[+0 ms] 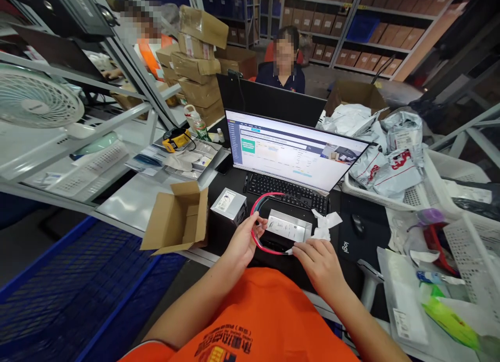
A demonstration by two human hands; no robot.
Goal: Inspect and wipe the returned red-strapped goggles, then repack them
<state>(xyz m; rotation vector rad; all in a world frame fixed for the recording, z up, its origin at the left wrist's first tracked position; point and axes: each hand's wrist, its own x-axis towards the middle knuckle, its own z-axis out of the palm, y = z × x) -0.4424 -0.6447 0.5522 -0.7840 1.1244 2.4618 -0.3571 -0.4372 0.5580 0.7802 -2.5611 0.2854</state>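
Note:
My left hand (244,240) is closed on a red cable (258,204) that loops up over the front of the black keyboard (287,191) and back down toward my right hand. My right hand (318,260) pinches the cable's other end near a crumpled white paper (325,224). Between my hands lies a silver metal box (289,228) with a white label on top. A second, smaller silver box (229,204) stands to the left of it.
An open cardboard box (177,219) sits at the left desk edge. Behind the keyboard stands a monitor (291,151), a mouse (357,224) to the right. White baskets with parcel bags (386,166) fill the right. Two people sit beyond stacked cartons (199,54). A fan (33,99) stands left.

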